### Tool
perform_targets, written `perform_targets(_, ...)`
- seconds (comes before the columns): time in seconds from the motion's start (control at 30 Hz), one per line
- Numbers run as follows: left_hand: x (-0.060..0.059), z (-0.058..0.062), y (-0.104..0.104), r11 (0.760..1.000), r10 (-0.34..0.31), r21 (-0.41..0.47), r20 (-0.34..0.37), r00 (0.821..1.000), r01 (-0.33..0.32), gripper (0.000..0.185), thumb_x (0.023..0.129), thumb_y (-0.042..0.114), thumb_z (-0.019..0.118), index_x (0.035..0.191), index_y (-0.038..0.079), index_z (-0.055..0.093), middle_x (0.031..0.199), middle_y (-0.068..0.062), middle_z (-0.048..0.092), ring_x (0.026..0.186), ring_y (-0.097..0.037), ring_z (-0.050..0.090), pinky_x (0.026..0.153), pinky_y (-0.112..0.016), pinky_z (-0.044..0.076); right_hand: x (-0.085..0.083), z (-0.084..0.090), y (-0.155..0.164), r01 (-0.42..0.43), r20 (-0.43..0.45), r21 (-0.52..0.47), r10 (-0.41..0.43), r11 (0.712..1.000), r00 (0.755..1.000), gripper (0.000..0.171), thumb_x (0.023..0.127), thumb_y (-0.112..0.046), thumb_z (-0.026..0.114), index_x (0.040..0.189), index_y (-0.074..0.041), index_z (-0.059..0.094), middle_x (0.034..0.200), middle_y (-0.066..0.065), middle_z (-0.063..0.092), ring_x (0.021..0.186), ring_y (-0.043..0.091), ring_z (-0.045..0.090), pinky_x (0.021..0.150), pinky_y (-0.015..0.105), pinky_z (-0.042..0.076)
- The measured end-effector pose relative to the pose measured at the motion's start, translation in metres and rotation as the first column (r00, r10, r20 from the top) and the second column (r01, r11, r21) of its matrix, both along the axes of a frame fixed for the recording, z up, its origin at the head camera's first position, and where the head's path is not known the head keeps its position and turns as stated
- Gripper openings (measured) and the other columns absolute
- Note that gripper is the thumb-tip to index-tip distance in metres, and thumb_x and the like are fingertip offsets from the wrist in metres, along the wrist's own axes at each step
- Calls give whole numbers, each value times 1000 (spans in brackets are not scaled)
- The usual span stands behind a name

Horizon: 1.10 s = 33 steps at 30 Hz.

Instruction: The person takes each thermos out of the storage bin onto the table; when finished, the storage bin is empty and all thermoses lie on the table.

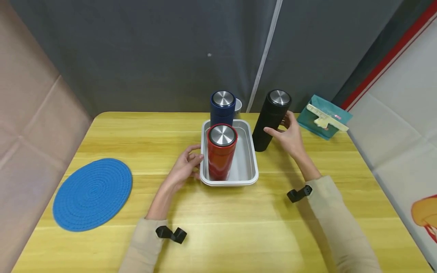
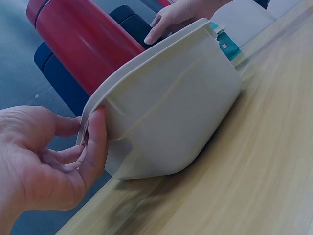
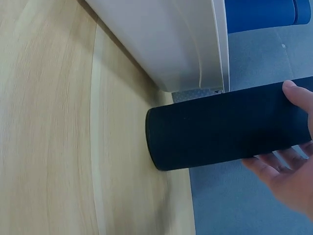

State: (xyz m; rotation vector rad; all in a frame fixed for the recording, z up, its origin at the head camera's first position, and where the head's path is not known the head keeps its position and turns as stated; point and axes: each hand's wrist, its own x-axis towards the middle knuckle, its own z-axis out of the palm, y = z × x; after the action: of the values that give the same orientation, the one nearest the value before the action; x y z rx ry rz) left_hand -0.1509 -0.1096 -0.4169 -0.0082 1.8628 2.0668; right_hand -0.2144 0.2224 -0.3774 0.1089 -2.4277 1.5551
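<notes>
A white tray [image 1: 246,153] stands on the table with a red thermos flask [image 1: 221,159] and a blue thermos flask [image 1: 222,113] upright in it. At its left side my left hand [image 1: 186,167] pinches the tray's rim, thumb above and fingers beneath, as the left wrist view shows. To the right of the tray, my right hand [image 1: 290,134] grips a black thermos flask [image 1: 268,123] around its upper body, thumb on the near side. I cannot tell whether the black flask's base [image 3: 159,139] touches the table.
A round blue woven mat [image 1: 93,193] lies on the table's left. At the back right stands a teal bag [image 1: 315,123] closed with a cream clip [image 1: 324,119]. Partly hidden behind the blue flask is a white cup [image 1: 238,104]. A grey curtain [image 1: 153,57] hangs behind the table.
</notes>
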Motion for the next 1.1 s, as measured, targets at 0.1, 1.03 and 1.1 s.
perform_targets(0.1,0,1,0,1000,-10,-2,-4,1000,10,47,101,9,50,144,8,34,100,-8,61,69,-16,59,47,-25,53,0,1,1,-7,19,17,6,1000,1000,74,81,-19,79,143,-8,40,133,12,50,114,25,53,95,43,52)
perform_targets(1.03,-3,-2,4,1000,4,6,-12,1000,-3,44,101,7,50,143,8,36,101,-7,62,68,-15,59,45,-25,52,17,-16,7,-19,-22,-97,17,995,1000,67,84,2,73,141,4,38,131,23,51,117,36,55,96,36,51)
perform_targets(1.1,-3,-2,4,1000,6,6,-11,1000,-6,44,101,7,50,143,7,36,101,-7,62,67,-15,58,45,-25,52,19,-17,7,-15,-39,-103,11,995,999,64,84,2,72,140,3,41,130,22,53,115,36,56,92,26,53)
